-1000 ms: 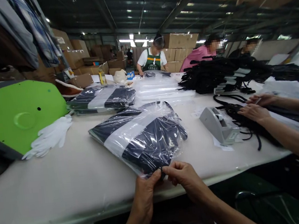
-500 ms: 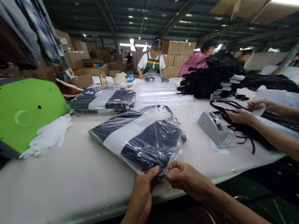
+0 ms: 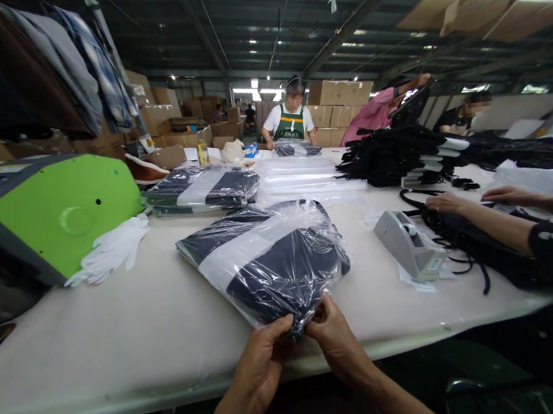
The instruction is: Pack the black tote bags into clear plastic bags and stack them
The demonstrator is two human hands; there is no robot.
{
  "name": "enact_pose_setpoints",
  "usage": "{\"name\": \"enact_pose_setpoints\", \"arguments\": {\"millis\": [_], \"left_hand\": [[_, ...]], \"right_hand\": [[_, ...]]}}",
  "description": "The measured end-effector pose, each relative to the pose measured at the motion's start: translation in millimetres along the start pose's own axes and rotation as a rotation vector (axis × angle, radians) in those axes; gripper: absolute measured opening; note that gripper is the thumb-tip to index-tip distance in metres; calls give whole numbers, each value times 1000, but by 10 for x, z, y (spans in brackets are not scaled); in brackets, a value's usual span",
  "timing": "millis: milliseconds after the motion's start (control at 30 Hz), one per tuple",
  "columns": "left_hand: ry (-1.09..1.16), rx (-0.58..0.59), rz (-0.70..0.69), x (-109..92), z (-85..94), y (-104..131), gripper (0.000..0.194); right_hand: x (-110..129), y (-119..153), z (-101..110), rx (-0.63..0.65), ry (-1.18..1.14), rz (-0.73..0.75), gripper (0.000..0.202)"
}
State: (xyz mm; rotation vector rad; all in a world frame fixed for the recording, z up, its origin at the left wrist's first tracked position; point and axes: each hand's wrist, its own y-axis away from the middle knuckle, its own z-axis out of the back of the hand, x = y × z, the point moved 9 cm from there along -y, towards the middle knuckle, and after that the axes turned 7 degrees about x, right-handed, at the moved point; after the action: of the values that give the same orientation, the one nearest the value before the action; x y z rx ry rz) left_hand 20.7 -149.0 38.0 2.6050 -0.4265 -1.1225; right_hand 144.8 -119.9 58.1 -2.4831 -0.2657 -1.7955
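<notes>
A clear plastic bag (image 3: 283, 260) with a folded dark navy and light grey fabric item inside lies on the white table in front of me. My left hand (image 3: 262, 356) grips the near corner of the bag, thumb on top. Just to its right, my right hand (image 3: 335, 331) pinches the same near end of the plastic. The fingertips of both hands are partly hidden under the bag. Behind this bag lies a stack of similar bagged items (image 3: 203, 188).
White gloves (image 3: 110, 251) lie against a green and grey machine (image 3: 70, 212) at left. A grey tape dispenser (image 3: 409, 244) stands at right, near a co-worker's hands (image 3: 450, 204) on black straps. Black goods (image 3: 396, 155) and clear plastic sheets (image 3: 310, 177) lie farther back. Another person (image 3: 289, 121) stands across the table.
My right hand has turned and slid its fingers up along the bag's near edge. My left hand keeps its hold. The co-worker's hands at right have come down onto the black straps.
</notes>
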Motion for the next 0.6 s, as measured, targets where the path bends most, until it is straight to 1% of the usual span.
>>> {"name": "enact_pose_setpoints", "arguments": {"millis": [67,133,167,233,267,333,433,500,533,600], "left_hand": [[29,-24,-10,-16,-27,37,43],[26,-51,-16,-38,-40,66,44],[18,-53,-19,-49,-49,72,45],[-11,-37,-24,-56,-63,71,47],[-25,-29,-30,-51,-59,67,47],[-45,-26,-41,-10,-23,57,47],[-106,-39,-54,109,57,47,45],[-188,-46,-83,180,90,43,46],[-239,-51,-100,212,101,43,48],[-337,-55,-124,276,115,46,55]], "right_hand": [[-6,-55,5,-39,-6,35,57],[-36,-100,33,-76,35,23,58],[-60,-107,60,-98,63,-5,57],[-128,-71,111,-117,78,-113,55],[-151,-24,125,-108,55,-171,53],[-145,114,108,-50,-59,-253,54],[-88,340,22,44,-271,-322,70],[-102,421,5,32,-331,-335,81],[-126,428,19,4,-327,-321,82],[-191,395,53,-46,-303,-264,77]]}}
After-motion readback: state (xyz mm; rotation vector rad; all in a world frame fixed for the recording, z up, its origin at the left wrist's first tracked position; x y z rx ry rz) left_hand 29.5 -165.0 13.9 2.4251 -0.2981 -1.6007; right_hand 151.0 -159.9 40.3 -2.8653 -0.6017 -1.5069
